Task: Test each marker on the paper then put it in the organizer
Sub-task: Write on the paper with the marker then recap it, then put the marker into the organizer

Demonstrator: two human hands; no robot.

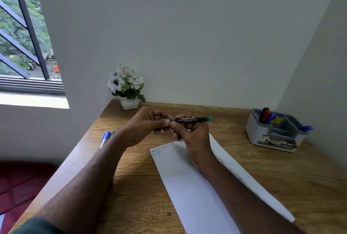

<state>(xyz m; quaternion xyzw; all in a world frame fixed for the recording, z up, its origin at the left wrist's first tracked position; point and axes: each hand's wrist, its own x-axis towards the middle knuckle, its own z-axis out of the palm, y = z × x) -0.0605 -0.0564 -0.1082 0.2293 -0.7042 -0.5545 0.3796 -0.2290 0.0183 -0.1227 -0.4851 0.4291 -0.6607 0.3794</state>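
Observation:
A green marker (193, 119) with a black barrel lies level above the far end of the white paper (189, 181). My right hand (189, 134) grips its barrel. My left hand (144, 124) pinches its left end, where the cap sits. The paper carries a few lines of test writing near its top left corner. The grey organizer (262, 132) stands at the right of the desk and holds a red marker (265, 114) and blue markers (271, 118); another blue one (306, 128) sticks out of its right compartment.
Two loose markers, one blue (105, 137), lie near the desk's left edge, partly behind my left forearm. A white pot of flowers (128, 90) stands in the back left corner. Walls close the desk at the back and right. A window opens on the left.

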